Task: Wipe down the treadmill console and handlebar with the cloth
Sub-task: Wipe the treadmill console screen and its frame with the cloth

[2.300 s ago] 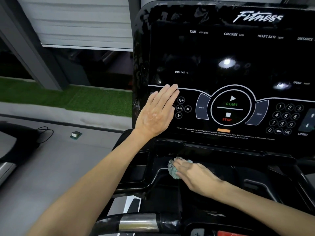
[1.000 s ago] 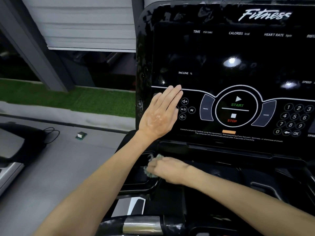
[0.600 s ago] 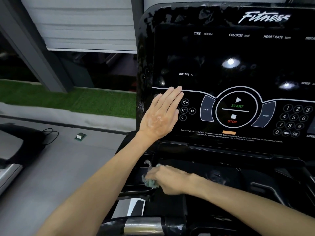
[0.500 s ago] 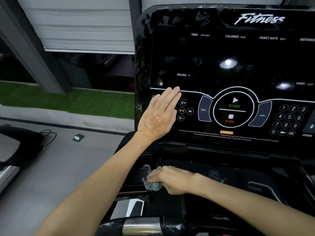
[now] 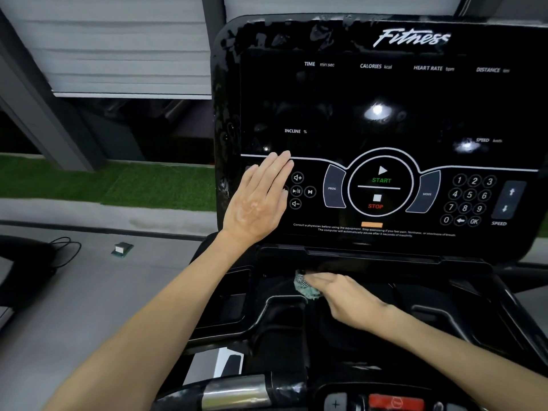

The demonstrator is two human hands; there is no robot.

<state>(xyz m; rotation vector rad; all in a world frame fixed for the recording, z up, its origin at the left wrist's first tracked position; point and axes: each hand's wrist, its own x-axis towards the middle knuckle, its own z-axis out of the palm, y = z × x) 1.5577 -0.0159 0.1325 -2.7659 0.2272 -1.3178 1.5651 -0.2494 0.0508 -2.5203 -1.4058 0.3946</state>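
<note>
The right hand point(image 5: 350, 301), fingers straight, presses the cloth point(image 5: 307, 287), now slid toward 2 o'clock along the tray point(image 5: 275, 321) under the console point(image 5: 385, 93). The left hand point(image 5: 258, 200) stays flat there, gripping nothing. The handlebar point(image 5: 234, 393) probably still waits.

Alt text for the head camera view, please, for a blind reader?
A person's right hand presses a small greenish cloth onto the black tray below a treadmill console. The left hand lies flat on the console's dark panel, left of the START and STOP buttons.

bare left hand point(image 5: 258, 200) and right hand point(image 5: 347, 301), forearms point(image 5: 166, 315) equally bare (uncovered to the frame edge)
</note>
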